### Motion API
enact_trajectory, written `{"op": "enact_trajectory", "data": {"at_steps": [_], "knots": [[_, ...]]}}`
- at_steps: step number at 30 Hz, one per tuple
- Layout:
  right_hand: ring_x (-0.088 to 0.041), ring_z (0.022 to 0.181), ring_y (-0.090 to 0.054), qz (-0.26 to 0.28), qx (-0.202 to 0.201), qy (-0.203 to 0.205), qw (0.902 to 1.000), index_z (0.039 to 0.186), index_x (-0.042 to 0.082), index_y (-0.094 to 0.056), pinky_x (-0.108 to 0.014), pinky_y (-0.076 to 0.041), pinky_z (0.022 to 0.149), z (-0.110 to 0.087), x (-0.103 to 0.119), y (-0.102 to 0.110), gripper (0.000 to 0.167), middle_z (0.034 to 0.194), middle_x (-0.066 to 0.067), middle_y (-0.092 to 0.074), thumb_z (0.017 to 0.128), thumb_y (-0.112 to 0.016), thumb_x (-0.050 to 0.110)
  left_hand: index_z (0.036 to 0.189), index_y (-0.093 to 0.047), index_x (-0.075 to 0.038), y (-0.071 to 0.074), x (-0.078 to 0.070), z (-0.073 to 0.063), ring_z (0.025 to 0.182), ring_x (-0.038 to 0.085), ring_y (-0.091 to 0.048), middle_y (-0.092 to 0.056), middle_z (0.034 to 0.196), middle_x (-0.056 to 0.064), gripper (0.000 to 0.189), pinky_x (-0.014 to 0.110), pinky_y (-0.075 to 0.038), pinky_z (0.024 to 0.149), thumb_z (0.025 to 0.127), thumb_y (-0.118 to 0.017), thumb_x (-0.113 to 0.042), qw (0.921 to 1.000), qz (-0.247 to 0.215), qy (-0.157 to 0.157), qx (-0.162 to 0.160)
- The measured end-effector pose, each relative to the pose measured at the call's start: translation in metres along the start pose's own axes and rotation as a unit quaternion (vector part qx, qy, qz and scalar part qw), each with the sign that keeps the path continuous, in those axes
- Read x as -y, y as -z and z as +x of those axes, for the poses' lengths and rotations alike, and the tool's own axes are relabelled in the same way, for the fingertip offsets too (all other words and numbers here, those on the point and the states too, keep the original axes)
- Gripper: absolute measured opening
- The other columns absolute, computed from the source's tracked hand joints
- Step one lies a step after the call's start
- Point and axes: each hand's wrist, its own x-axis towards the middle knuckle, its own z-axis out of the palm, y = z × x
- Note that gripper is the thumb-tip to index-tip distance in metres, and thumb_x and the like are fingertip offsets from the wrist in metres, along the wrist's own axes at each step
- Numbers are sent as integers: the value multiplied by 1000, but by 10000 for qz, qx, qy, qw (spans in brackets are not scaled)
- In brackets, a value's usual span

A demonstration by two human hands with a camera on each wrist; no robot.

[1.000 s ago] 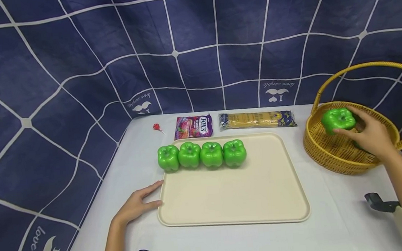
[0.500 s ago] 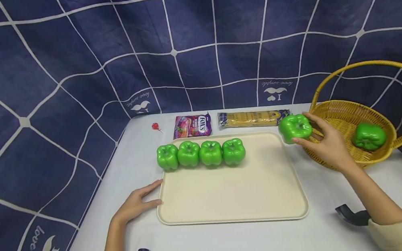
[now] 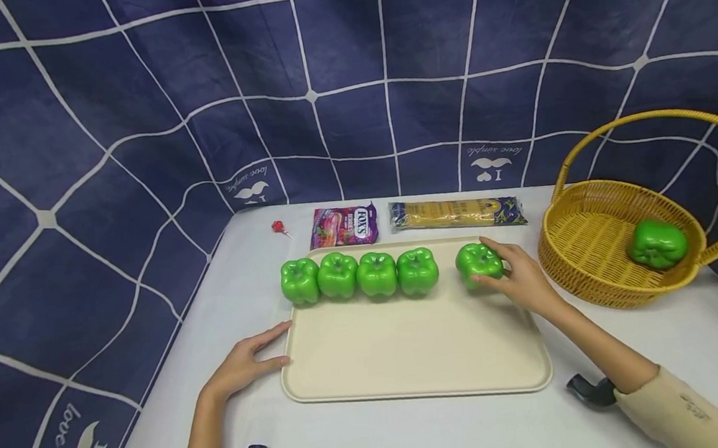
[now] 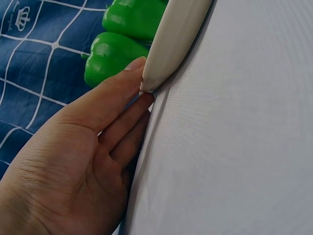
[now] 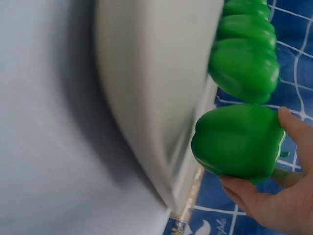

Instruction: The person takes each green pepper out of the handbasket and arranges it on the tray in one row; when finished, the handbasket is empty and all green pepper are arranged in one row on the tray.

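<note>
My right hand (image 3: 523, 279) grips a green bell pepper (image 3: 478, 263) between thumb and fingers, over the back right part of the cream tray (image 3: 410, 349). In the right wrist view the held bell pepper (image 5: 239, 142) lies close to the row of peppers. Several green bell peppers (image 3: 377, 275) stand side by side along the tray's back left, with a gap between them and the held one. At the tray's left edge my left hand (image 3: 243, 365) touches the rim, its fingers extended and spread from the thumb; the left wrist view shows the fingertips against the rim.
A yellow wicker basket (image 3: 572, 283) with a tall handle stands on the right, one green bell pepper (image 3: 657, 243) inside. Behind the tray lie a purple candy bag (image 3: 344, 226), a pasta packet (image 3: 457, 213) and a red lollipop (image 3: 278, 226). Blue checked cloth hangs behind.
My right hand has lifted the pepper out of the basket and carried it left and down over the tray. My left hand has stayed at the tray's edge.
</note>
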Motion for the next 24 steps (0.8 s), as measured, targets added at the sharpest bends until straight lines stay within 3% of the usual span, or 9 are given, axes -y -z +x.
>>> {"op": "enact_trajectory", "data": {"at_steps": [6, 11, 17, 24], "knots": [[-50, 108, -46, -116, 25, 36, 9999, 139, 1, -36, -54, -49, 82, 0, -4, -8, 84, 125, -35, -40, 75, -76, 37, 133, -52, -27, -1, -1, -1, 129, 30, -37, -47, 137, 2, 67, 55, -27, 105, 72, -75, -44, 10000, -25, 76, -13], [-50, 113, -43, -95, 251, 165, 9995, 140, -1, -32, -52, -50, 81, 0, -2, -5, 93, 132, -34, -35, 69, -82, 29, 132, -52, -28, 0, 0, -2, 129, 31, -37, -47, 137, 2, 67, 56, -27, 104, 72, -75, -45, 9999, 1, 100, -42], [-47, 115, -44, 68, 484, 183, 9986, 141, -2, -31, -44, -53, 80, 7, 1, -6, 86, 134, -33, -35, 72, -80, 14, 132, -51, -29, 1, 1, -1, 129, 30, -37, -47, 137, 1, 67, 55, -27, 104, 72, -74, -45, 10000, 19, 46, -53], [-43, 111, -50, 149, 581, 299, 9978, 141, 0, -33, -39, -53, 80, 13, 7, -14, 85, 132, -30, -40, 72, -80, 18, 132, -52, -29, 0, 1, -1, 129, 29, -37, -47, 137, 0, 66, 54, -28, 105, 72, -74, -45, 10000, -42, -34, -29]]}}
